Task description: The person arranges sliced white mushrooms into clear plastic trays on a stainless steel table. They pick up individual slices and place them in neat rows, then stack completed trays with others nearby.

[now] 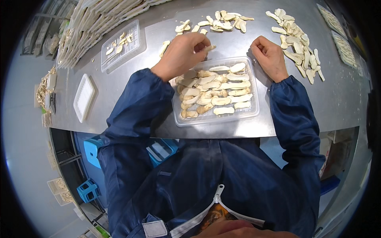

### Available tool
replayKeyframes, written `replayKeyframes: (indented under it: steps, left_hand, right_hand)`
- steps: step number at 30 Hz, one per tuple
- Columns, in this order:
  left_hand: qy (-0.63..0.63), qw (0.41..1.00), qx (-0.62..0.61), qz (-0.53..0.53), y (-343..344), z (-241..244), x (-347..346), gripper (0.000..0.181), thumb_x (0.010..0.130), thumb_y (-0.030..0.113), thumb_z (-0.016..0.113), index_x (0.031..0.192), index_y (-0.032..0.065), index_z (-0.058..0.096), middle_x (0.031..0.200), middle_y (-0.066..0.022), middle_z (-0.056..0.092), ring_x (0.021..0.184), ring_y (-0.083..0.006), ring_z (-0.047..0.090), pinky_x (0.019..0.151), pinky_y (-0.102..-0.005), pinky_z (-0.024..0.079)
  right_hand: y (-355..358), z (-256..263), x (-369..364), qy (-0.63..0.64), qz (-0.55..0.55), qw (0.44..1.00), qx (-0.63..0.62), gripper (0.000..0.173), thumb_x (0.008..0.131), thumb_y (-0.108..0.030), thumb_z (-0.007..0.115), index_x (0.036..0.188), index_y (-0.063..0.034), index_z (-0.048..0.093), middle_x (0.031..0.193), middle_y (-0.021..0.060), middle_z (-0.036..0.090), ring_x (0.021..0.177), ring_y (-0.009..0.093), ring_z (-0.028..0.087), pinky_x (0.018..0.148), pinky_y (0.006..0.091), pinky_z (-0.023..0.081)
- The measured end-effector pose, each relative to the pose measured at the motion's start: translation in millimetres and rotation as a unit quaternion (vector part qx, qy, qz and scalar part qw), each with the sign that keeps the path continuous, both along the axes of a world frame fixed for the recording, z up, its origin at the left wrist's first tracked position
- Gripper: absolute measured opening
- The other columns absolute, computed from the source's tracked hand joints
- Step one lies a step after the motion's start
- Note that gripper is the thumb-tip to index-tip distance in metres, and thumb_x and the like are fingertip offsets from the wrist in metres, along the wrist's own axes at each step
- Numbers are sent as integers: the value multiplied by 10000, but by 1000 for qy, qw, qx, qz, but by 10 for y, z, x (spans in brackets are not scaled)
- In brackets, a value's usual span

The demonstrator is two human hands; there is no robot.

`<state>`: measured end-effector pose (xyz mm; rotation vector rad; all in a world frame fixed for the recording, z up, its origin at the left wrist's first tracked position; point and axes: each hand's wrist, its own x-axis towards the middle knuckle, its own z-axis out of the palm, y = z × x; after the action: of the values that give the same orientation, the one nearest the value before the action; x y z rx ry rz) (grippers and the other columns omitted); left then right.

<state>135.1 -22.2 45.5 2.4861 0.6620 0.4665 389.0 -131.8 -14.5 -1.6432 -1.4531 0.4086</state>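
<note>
A clear plastic tray [256, 102] lies before me, with sliced king oyster mushrooms [221, 101] laid in rough rows inside it. Above the tray's far left part, my left hand [190, 50] pinches a small mushroom slice [210, 48] between thumb and fingers. My left wrist covers the tray's far left corner. To the right of the tray, my right hand [269, 58] is curled closed near the steel tabletop, and no object shows in it. A heap of mushroom slices [297, 44] lies just beyond that hand to the right.
More loose slices [226, 22] lie at the back. On the left are a clear tray with small pieces [137, 32], a white tray [84, 98] and tall stacked trays [86, 32]. Filled trays [343, 49] stand far right. The steel table's front edge [214, 138] is near my body.
</note>
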Motion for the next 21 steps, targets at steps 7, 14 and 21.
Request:
replayKeyframes:
  steps: [7,14,21]
  left_hand:
    - [-22,999,31,19,-437,105,-262,118,838,42,720,940,-11,696,871,-100,658,738,-202,633,653,-303,516]
    - [-15,979,201,-26,-560,-48,-20,79,806,34,691,826,1,622,773,-117,558,691,-268,580,620,-364,495]
    - [-11,989,143,-27,-570,-64,-37,69,812,44,688,841,1,642,787,-125,563,714,-279,576,640,-377,487]
  right_hand:
    - [8,12,-5,-10,-1,1000,-8,175,881,-181,620,877,-7,641,666,87,631,577,163,574,564,297,451]
    - [-2,10,-12,12,2,1000,-11,168,879,-175,625,869,-8,638,667,86,631,578,163,574,565,299,451]
    - [-8,21,-22,13,6,1000,-9,158,872,-161,620,857,-5,635,679,96,642,583,181,588,569,305,458]
